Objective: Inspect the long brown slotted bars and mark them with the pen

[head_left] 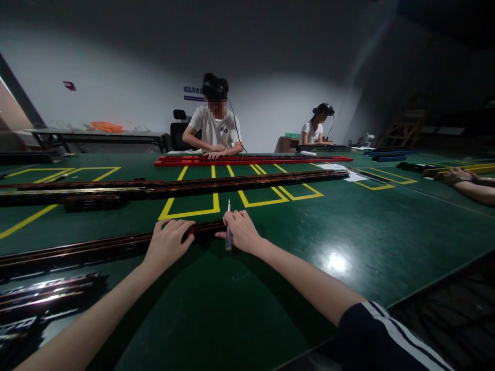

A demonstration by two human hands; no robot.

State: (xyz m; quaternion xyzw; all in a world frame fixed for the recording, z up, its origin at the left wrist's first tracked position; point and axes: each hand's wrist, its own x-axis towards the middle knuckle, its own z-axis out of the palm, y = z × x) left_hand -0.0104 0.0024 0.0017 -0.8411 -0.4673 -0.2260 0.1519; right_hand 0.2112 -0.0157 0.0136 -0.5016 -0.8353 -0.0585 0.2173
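A long dark, glossy strip (127, 240) lies across the near part of the green table, running from the left edge to my hands. Over it, near its right end, rests my left hand (168, 239), with the fingers curled around the far side and the thumb on the near side. At the strip's right end, my right hand (242, 231) grips a slim pen-like tool (228, 238) with a pointed metal tip facing away from me. The exact kind of tool is unclear. My right fingers are beside the strip's end, which they partly hide.
More dark strips (50, 299) lie at the near left. A long bundle of strips (185, 185) crosses mid-table, over yellow tape outlines (189, 213). Beyond is a red rail (185, 162) with a person (216, 129) behind it. Another person's hand (458, 175) is at right.
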